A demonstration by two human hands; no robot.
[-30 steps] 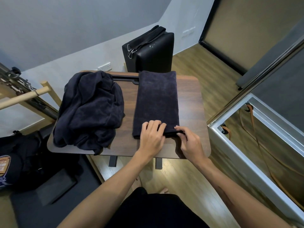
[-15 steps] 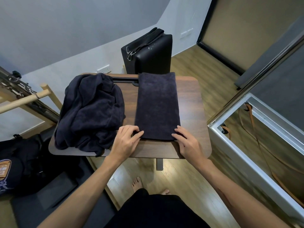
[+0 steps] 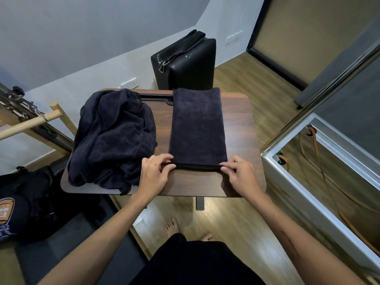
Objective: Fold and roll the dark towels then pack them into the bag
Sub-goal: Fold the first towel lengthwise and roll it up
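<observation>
Both hands pinch the folded towel's near corners, left hand and right hand level. Roll tightly away across the desk, keeping edges aligned.

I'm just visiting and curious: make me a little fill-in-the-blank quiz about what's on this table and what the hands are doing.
1. The folded towel lies to the ____ of the crumpled towel pile.
2. Both hands pinch the towel's ____ edge: left hand, right hand.
3. The table top looks made of ____.
4. Behind the table stands a ____ case.

Missing words: right; near; wood; black
</observation>
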